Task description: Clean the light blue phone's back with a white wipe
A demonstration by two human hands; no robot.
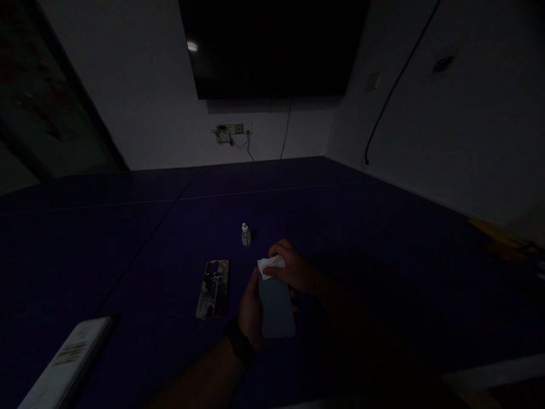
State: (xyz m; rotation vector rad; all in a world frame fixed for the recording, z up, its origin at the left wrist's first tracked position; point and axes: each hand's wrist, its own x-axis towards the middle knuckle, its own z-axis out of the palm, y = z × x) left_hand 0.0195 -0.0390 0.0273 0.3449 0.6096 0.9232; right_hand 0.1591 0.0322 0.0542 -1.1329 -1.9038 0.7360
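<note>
My left hand, with a dark band on its wrist, is closed around a blue-grey smartphone, its fingertips showing at the far edge. My right hand pinches a white tissue and presses it on the phone's upper end. To the left, a phone case with a dark picture and a camera cutout lies flat on the purple surface. A small clear bottle with a white cap stands upright beyond the hands.
At the lower left lies a long white box. A large dark screen hangs on the wall above power sockets with cables. Something yellow lies at the right edge. The room is dim.
</note>
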